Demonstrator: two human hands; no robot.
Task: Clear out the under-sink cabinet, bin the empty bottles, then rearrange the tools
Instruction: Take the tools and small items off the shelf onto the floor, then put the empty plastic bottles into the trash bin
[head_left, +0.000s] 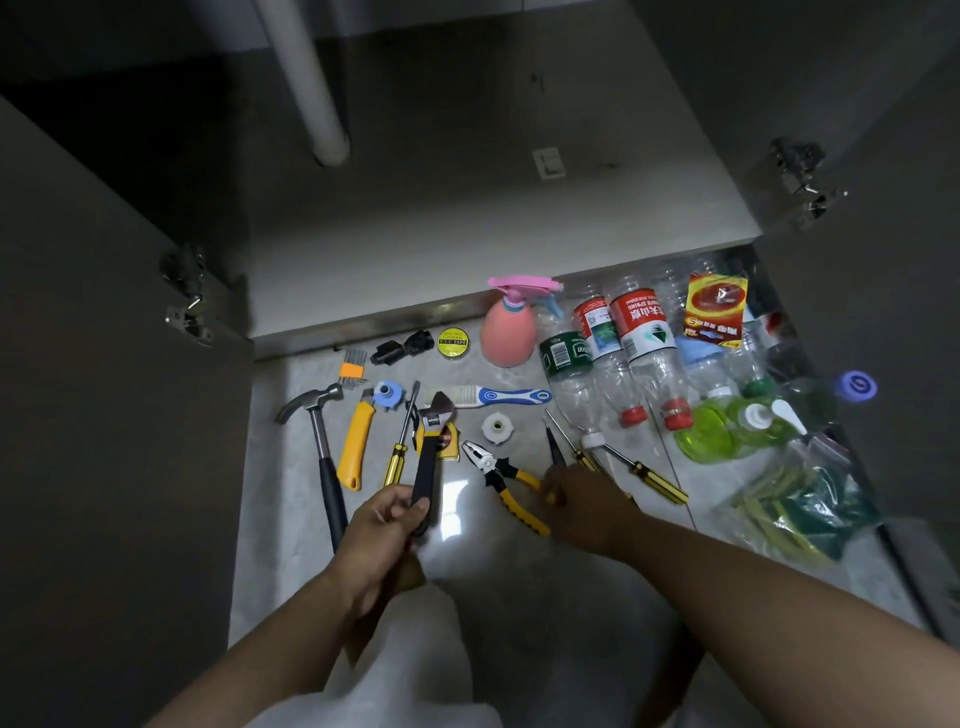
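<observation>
Tool sorting seems to be the step in hand. The left hand (387, 519) curls round the black-handled steel adjustable wrench (431, 447), near left. The right hand (582, 506) meets the yellow-and-black pliers (498, 475); I cannot tell its grip. The clear plastic bottles (639, 358) lie far right, unbinned. Next, the wrench needs a free gap in the tool row.

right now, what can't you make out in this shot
Head view: right hand shows its back, fingers hidden; whether it grips the pliers or a screwdriver is unclear.
Yellow item mostly behind the wrench held by the left hand.
Bag contents blurred near the right edge.
</observation>
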